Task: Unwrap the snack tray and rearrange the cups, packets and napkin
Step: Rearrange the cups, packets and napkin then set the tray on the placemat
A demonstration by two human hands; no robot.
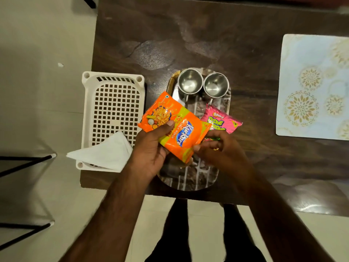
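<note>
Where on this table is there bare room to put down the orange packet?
Bare table lies between the tray and the placemat, and beyond the two cups. The tray's near end is bare too. Crowded: its far end, with cups and pink packet. The basket holds a napkin.

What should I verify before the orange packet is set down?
1. Left hand grips the orange packet: ok.
2. Right hand pinching the packet's near corner: cannot tell, its fingers curl over that spot.
3. Steel cups upright at the far end of the tray: ok.
4. Pink packet wholly on the tray: not ok, it overhangs the right rim.
5. Napkin out of the way on the white basket: ok.
</note>
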